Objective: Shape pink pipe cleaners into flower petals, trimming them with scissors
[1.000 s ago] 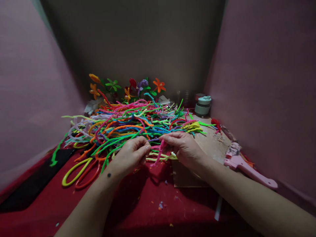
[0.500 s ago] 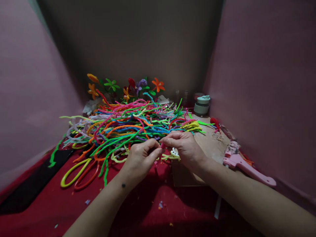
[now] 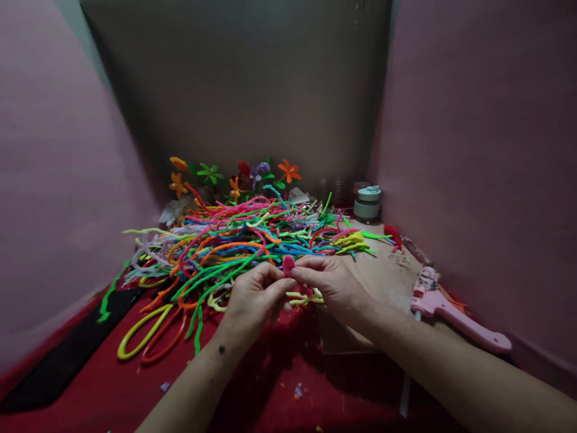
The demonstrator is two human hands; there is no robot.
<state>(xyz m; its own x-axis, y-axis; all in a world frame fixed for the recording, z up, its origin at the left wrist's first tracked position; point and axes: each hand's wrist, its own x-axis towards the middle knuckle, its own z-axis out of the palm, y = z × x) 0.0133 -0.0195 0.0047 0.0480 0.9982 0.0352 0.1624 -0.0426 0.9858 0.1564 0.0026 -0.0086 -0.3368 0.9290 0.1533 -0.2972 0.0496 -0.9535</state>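
A small pink loop of pipe cleaner (image 3: 289, 264) stands up between the fingertips of both hands. My left hand (image 3: 258, 294) pinches it low on the left side. From the right, my right hand (image 3: 331, 282) grips it between thumb and forefinger. The lower part of the loop is hidden by the fingers. Just behind the hands spreads a large heap of coloured pipe cleaners (image 3: 225, 240). A few pale yellow pipe cleaners (image 3: 300, 298) lie below the fingertips.
A pink glue gun (image 3: 460, 316) lies at right by a brown board (image 3: 383, 270). Scissors with yellow and red handles (image 3: 135, 337) rest at left near a black strip (image 3: 67, 349). Pipe-cleaner flowers (image 3: 288, 171) and a green-lidded cup (image 3: 367, 204) stand behind, between pink side walls.
The view has tilted up slightly, so everything sits lower. The pink piece now shows as a rounded loop above the fingertips, where before it was mostly covered.
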